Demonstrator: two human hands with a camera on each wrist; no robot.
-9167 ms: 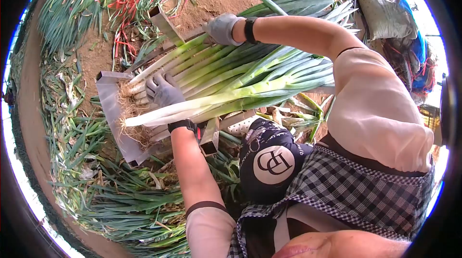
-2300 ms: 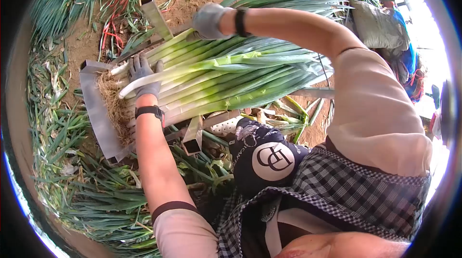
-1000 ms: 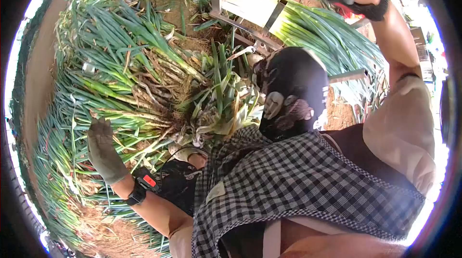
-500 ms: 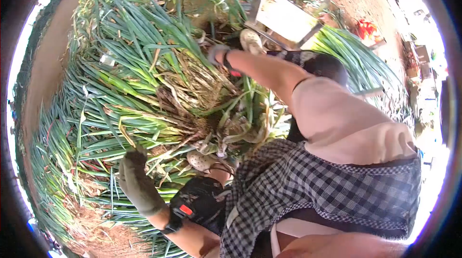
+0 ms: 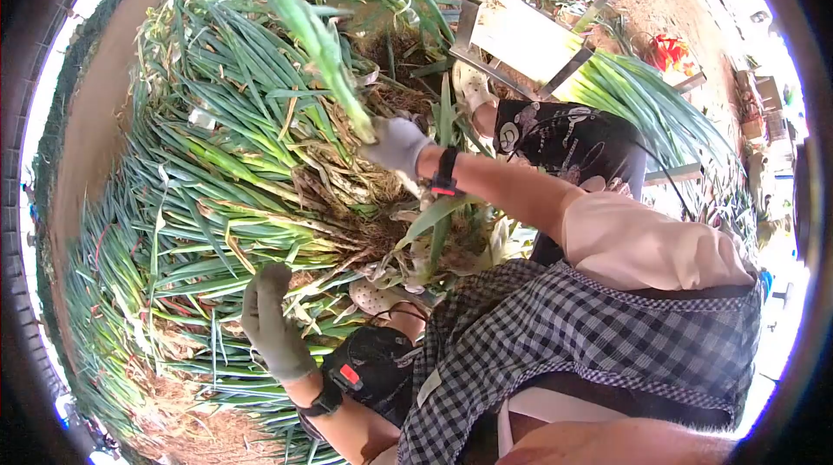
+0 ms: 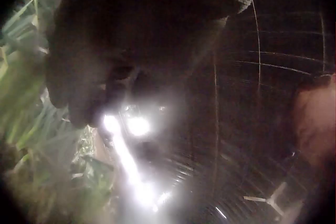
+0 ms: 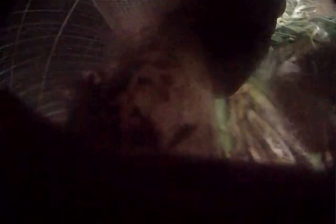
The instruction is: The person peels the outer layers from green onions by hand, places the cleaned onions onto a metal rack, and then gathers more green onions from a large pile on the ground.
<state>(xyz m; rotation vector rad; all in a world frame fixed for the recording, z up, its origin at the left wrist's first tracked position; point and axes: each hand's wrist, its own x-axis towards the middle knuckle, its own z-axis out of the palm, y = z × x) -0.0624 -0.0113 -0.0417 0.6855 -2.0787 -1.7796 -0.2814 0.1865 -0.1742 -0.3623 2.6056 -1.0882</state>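
My gloved right hand (image 5: 395, 148) grips the root end of a leek (image 5: 323, 49), whose blurred green leaves point up and away over the pile. Below it lie many untrimmed leeks (image 5: 234, 161), their brown roots (image 5: 369, 235) gathered towards me. My left hand (image 5: 276, 322), also gloved, is held up at the near side of the pile with its fingers loosely bent and nothing in them. In the left wrist view the left glove (image 6: 131, 29) is a dark shape against the light. The right wrist view is very dark; part of the right glove (image 7: 121, 3) shows at the top.
A metal stand (image 5: 521, 31) with leeks (image 5: 646, 92) lying out of its far side is to the right, by my shoe (image 5: 473, 83). Red ties (image 5: 668, 53) lie on the soil beyond. My other shoe (image 5: 377, 296) is among loose leaves.
Both hands have left the leeks on the stand, and I have turned to the pile. My right hand has reached down and raised a leek. The left hand has moved slightly right.
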